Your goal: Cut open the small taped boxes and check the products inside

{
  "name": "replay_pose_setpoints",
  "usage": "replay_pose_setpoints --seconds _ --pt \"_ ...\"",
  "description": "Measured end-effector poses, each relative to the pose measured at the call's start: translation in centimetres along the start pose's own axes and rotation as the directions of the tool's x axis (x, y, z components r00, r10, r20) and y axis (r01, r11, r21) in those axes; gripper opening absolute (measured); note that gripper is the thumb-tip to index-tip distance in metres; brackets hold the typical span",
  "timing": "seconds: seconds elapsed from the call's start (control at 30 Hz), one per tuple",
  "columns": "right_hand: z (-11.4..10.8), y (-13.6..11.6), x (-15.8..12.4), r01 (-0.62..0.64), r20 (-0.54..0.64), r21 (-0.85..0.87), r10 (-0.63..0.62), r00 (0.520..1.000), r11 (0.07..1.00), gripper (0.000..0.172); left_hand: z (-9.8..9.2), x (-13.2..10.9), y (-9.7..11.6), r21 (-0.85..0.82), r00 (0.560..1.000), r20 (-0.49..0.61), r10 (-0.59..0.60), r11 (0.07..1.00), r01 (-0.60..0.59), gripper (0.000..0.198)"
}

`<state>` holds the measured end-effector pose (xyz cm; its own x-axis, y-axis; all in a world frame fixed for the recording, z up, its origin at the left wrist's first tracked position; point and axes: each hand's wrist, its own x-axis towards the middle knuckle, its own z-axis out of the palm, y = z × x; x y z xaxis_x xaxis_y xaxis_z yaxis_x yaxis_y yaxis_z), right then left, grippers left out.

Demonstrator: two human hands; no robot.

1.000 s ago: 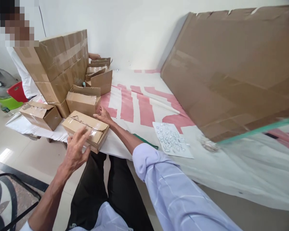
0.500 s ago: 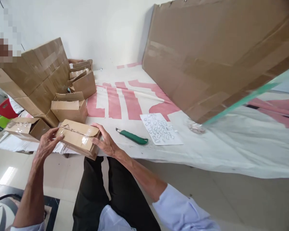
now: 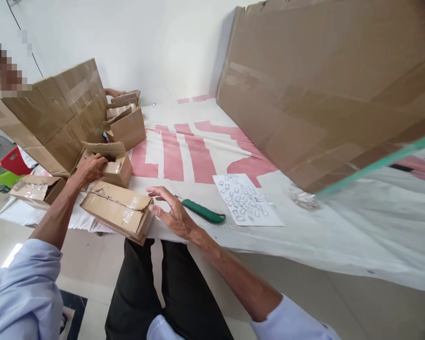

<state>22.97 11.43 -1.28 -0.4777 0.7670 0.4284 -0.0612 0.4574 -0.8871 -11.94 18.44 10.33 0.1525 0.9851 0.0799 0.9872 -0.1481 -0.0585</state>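
A closed small cardboard box (image 3: 115, 205) with clear tape on its top rests at the table's front edge, its near side overhanging slightly. My right hand (image 3: 173, 215) is beside its right end, fingers apart and holding nothing; the thumb is very near the box's corner. My left hand (image 3: 91, 169) is curled over the near left edge of an open cardboard box (image 3: 122, 170) just behind. Its fingertips are partly hidden at the flap. A green utility knife (image 3: 205, 211) lies right of my right hand, and beyond it a white sheet (image 3: 250, 200) bearing many small outlined pieces.
More open boxes (image 3: 129, 127) stand farther back, with another person's hand (image 3: 114, 92) behind them. Stacked cartons (image 3: 67, 108) rise on the left, near another small box (image 3: 38, 189). A huge carton (image 3: 322, 94) occupies the right. A crumpled clear wad (image 3: 304, 198) lies by its lower corner.
My left hand has let go of the closed box and moved up to the open box behind it. My right hand has come off the closed box's end, its fingers spread.
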Motion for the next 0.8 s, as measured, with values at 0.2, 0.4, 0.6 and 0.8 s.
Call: replay_pose_setpoints --seconds 0.2,0.4,0.6,0.8 --pt "-1.4 -0.5 3.1 0.094 -0.077 -0.116 -0.103 0.992 0.989 0.047 -1.3 -3.4 1.0 0.223 0.980 -0.097 0.173 0.963 -0.148 0.057" --pt "0.0 -4.3 6.2 0.348 -0.042 -0.278 -0.374 0.927 0.895 0.031 -3.1 -4.2 4.1 0.264 0.940 -0.164 0.299 0.932 -0.250 0.054" --pt "-0.5 -6.5 11.0 0.310 0.223 -0.628 -0.217 0.950 0.714 0.036 -2.1 -2.9 9.6 0.274 0.911 -0.209 0.356 0.915 -0.294 0.032" --pt "-3.8 -6.6 14.8 0.212 0.392 -0.841 0.290 0.873 0.498 0.037 0.9 -0.2 12.6 0.079 0.955 -0.054 0.290 0.955 -0.286 0.045"
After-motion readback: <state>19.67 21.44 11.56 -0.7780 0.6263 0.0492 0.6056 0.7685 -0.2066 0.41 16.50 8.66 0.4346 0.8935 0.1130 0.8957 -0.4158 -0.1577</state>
